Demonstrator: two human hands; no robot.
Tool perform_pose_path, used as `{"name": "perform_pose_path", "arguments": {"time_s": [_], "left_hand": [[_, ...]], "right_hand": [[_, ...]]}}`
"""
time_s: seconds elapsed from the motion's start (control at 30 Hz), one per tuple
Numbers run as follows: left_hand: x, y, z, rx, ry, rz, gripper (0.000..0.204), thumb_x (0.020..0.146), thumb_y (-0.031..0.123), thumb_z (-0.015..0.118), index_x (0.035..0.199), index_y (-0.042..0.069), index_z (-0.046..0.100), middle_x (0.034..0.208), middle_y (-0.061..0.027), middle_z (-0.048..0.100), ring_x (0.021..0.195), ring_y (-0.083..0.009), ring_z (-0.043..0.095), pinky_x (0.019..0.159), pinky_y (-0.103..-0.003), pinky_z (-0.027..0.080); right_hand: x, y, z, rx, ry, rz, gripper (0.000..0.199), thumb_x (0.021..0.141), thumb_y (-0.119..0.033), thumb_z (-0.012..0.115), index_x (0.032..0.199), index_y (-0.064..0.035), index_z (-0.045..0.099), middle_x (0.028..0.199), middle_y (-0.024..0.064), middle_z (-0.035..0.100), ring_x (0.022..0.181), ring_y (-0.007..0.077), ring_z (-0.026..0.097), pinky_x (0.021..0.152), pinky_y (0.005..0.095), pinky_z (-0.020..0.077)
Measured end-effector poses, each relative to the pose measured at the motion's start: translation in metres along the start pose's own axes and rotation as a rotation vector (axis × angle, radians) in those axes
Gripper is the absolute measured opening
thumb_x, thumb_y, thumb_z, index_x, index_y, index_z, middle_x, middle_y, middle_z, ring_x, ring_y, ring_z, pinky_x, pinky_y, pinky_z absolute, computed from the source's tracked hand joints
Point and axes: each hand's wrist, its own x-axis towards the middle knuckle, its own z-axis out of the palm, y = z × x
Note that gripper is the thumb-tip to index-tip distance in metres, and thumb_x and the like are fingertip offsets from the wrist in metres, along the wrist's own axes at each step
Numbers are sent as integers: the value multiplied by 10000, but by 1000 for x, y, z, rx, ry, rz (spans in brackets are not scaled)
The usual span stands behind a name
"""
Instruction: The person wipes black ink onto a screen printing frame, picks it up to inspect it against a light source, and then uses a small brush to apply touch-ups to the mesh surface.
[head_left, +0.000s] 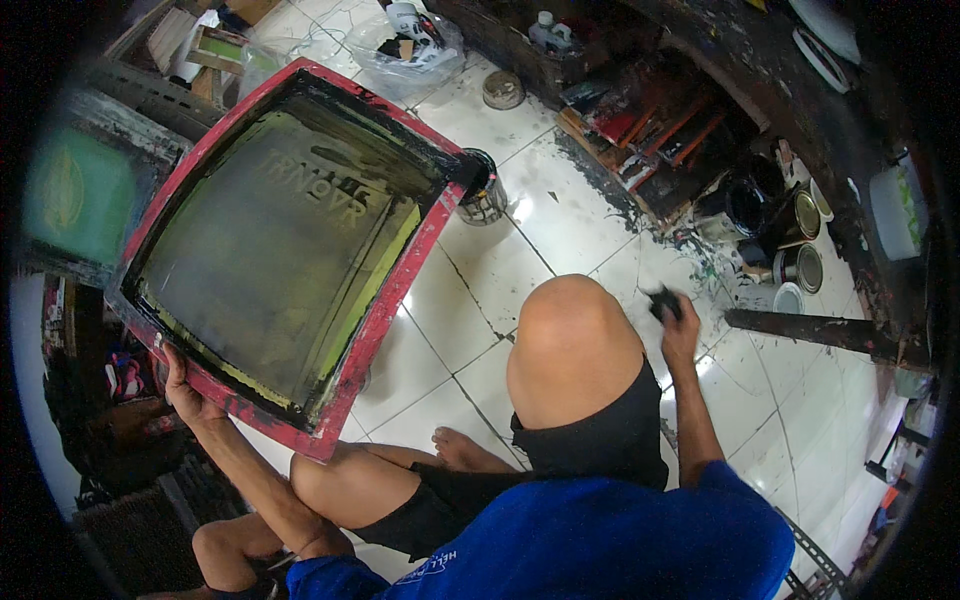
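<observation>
My left hand (190, 392) grips the lower left edge of a silk-screen frame (382, 325), its fingers partly hidden by the rim. The frame is red-painted wood, stained black, and stands tilted with its near corner by my left knee. Across it stretches a greyish-green mesh (265, 250) with pale lettering near the top and dark ink smears. Off to the right of my raised knee, my right hand (682, 330) is closed on a crumpled black rag (663, 303), held apart from the screen.
Another screen with green mesh (80, 195) lies at the far left. Behind the red frame's right corner stands a dark mesh-sided bin (484, 200). Paint cans (798, 268) and an ink-stained wooden rack (640, 140) line the right side. White floor tiles (470, 285) carry black spatters.
</observation>
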Motion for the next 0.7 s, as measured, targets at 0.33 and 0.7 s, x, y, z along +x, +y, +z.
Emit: {"name": "perform_pose_path", "arguments": {"time_s": [0.33, 0.7], "left_hand": [[-3, -4, 1, -55, -66, 69, 298, 920, 206, 537, 1178, 60, 542, 1100, -85, 619, 992, -244, 608, 868, -399, 494], [-30, -18, -5, -172, -124, 213, 287, 937, 211, 505, 1173, 55, 550, 1081, -97, 634, 947, -242, 629, 827, -408, 508]], "right_hand": [[203, -159, 211, 184, -144, -455, 282, 794, -30, 585, 1071, 23, 595, 965, 160, 643, 909, 233, 608, 839, 316, 453], [216, -190, 278, -67, -280, -440, 275, 816, -97, 564, 1070, -18, 631, 906, 230, 644, 882, 354, 623, 769, 382, 461]]}}
